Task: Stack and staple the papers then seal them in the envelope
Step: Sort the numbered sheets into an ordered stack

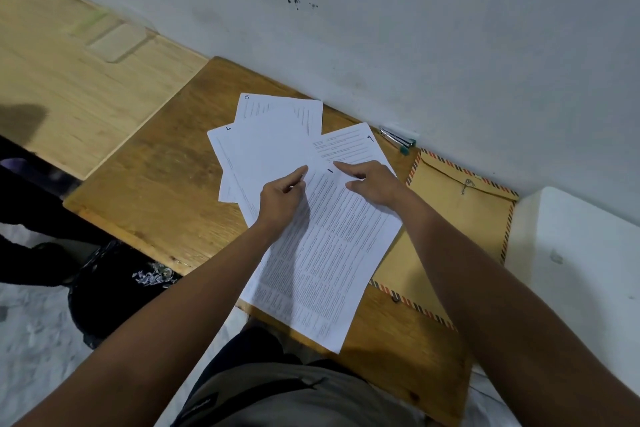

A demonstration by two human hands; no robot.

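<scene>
Several white printed sheets [277,146] lie fanned out on the brown wooden desk [145,184], with handwritten numbers at their corners. The top sheet [325,260], marked 1, reaches over the desk's near edge. My left hand [282,199] rests on this sheet's top left part, index finger stretched forward. My right hand [372,184] presses on its top right corner with the index finger pointing left. A brown envelope [450,218] with a striped border lies to the right, partly under the sheets. A small stapler [396,139] sits by the wall behind it.
A white wall [415,28] runs along the desk's far edge. A lighter wooden table [69,80] adjoins on the left, a white surface [571,253] on the right. Dark patterned cloth [114,284] lies on the floor at left.
</scene>
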